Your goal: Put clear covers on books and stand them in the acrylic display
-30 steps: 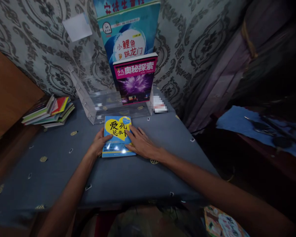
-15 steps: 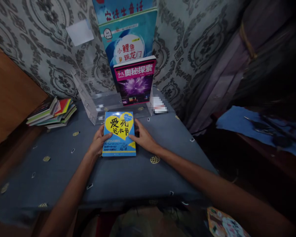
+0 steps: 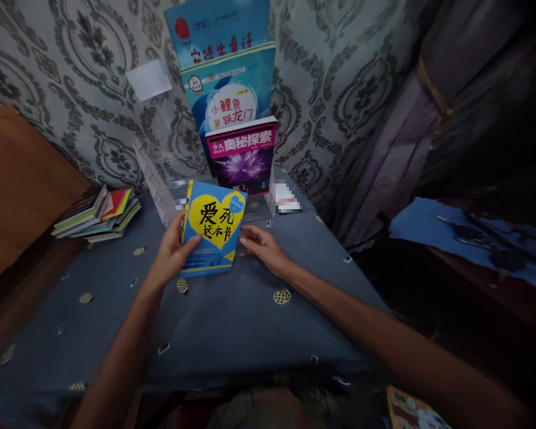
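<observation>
A blue book with a yellow heart on its cover (image 3: 212, 227) is tilted up off the grey tablecloth (image 3: 232, 322). My left hand (image 3: 172, 253) grips its left edge, thumb on the cover. My right hand (image 3: 261, 245) is at the book's right edge, fingers curled against it. Behind stands a clear acrylic rack (image 3: 170, 190) holding a magenta-titled book (image 3: 242, 156), with two tall blue books (image 3: 226, 83) rising behind it.
A stack of thin colourful books (image 3: 99, 213) lies at the table's back left beside a wooden panel (image 3: 18, 185). Patterned wallpaper is behind, with a white note (image 3: 148, 79) on it. A curtain (image 3: 397, 131) hangs right; a blue cloth with dark tools (image 3: 469, 235) lies further right.
The blue book lay flat under both hands; now it is lifted and tilted up toward the rack, held by my left hand, with the right hand shifted to its right edge.
</observation>
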`<action>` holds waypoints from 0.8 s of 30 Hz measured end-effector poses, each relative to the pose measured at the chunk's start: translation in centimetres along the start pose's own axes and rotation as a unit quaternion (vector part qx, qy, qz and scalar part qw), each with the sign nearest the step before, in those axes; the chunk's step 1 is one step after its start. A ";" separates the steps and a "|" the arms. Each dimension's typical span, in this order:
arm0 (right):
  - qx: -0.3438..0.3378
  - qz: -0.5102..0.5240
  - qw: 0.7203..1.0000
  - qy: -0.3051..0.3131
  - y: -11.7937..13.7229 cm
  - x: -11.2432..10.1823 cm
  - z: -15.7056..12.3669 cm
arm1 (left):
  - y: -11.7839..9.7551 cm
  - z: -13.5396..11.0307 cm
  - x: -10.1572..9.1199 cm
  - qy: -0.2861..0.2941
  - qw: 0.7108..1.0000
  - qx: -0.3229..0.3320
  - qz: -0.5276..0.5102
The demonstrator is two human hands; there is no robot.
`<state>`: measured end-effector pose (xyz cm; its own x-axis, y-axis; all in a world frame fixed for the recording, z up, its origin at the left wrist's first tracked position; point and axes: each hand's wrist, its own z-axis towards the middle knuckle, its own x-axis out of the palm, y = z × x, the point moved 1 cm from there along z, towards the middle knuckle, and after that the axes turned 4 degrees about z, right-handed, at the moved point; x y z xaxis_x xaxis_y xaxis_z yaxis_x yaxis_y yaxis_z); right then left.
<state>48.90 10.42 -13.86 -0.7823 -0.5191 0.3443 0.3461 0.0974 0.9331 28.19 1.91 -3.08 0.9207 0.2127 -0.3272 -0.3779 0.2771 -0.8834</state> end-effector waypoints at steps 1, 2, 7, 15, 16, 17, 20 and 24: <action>0.009 0.001 1.000 -0.010 0.2 0.0 0.0 | -0.7 -0.1 -0.1 -0.003 0.998 0.028 0.053; 0.026 0.008 1.000 -0.014 0.5 0.0 0.0 | -1.4 -0.2 -0.1 -0.002 0.993 0.051 0.109; 0.119 0.091 0.988 0.046 3.0 -0.3 0.1 | -1.2 -2.3 1.1 0.068 0.927 0.123 0.348; 0.157 0.043 0.987 0.016 2.7 -2.5 0.6 | 4.0 -6.9 4.4 0.158 0.795 0.225 0.541; 0.163 0.044 0.986 -0.001 2.4 -2.7 0.7 | 4.2 -7.3 4.8 0.168 0.787 0.229 0.548; 0.166 0.041 0.985 -0.017 2.1 -3.0 0.8 | 4.3 -7.6 5.1 0.177 0.783 0.232 0.550; 0.151 0.020 0.988 -0.034 1.5 -3.6 1.1 | 4.5 -8.1 6.1 0.193 0.791 0.230 0.533; 0.103 -0.023 0.994 -0.035 1.1 -4.0 1.3 | 4.6 -8.3 6.8 0.201 0.822 0.210 0.490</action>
<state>51.72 13.67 -14.10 -0.8313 -0.4682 0.2996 0.2009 0.2495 0.9473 33.50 -3.12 -12.12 0.0792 0.2234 -0.9715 -0.8802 0.4731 0.0370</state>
